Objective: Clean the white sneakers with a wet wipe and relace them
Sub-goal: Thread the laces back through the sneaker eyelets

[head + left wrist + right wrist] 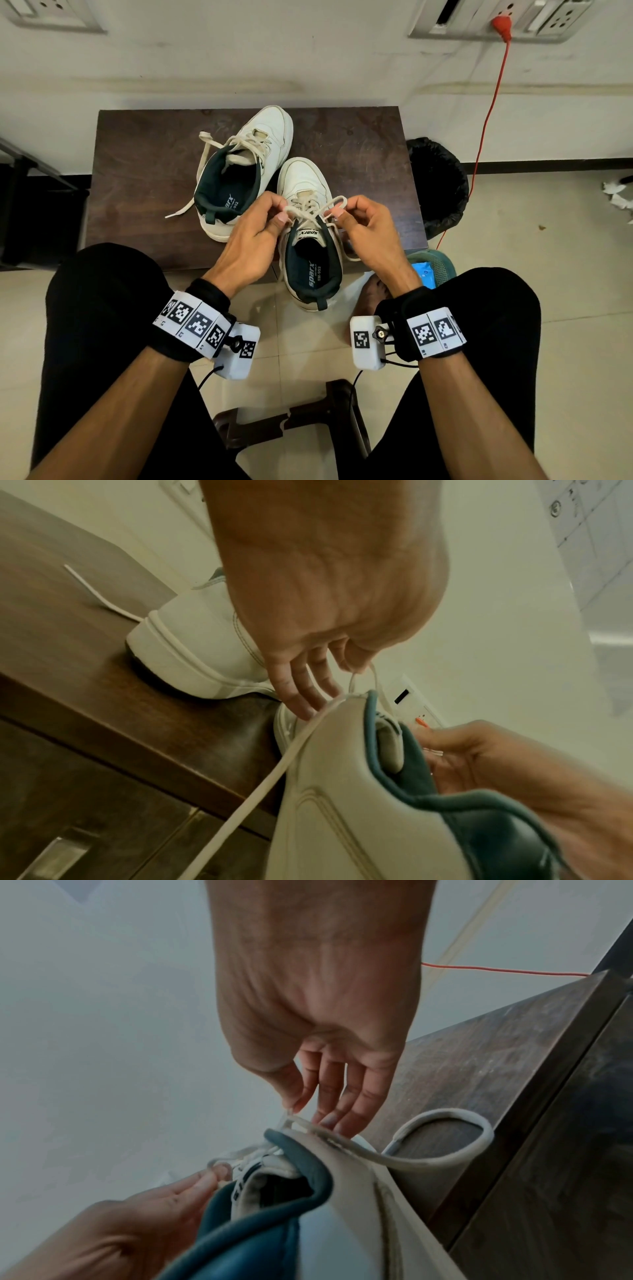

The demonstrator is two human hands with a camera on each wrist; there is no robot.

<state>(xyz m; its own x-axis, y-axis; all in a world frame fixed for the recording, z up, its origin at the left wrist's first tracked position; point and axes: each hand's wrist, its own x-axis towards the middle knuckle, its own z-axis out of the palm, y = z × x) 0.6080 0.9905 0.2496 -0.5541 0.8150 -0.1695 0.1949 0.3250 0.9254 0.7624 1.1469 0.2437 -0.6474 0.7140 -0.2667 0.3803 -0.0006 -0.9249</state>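
Two white sneakers with dark green lining stand on a dark wooden table [144, 171]. The far sneaker [239, 164] lies loosely laced, its lace ends trailing left. The near sneaker [310, 246] points away from me, its heel past the table's front edge. My left hand [281, 214] pinches one strand of its cream lace [310, 209] above the tongue. My right hand [337, 214] pinches a loop of the same lace. In the left wrist view, the lace [274, 772] runs down the sneaker's side. In the right wrist view, a free lace loop [445, 1153] curls over the table.
A black-lined bin [438, 185] stands right of the table. A blue wipes pack [423, 274] lies on a green basket by my right knee. A red cable [486, 113] hangs from a wall socket. Crumpled white wipes [616, 198] lie on the floor at right.
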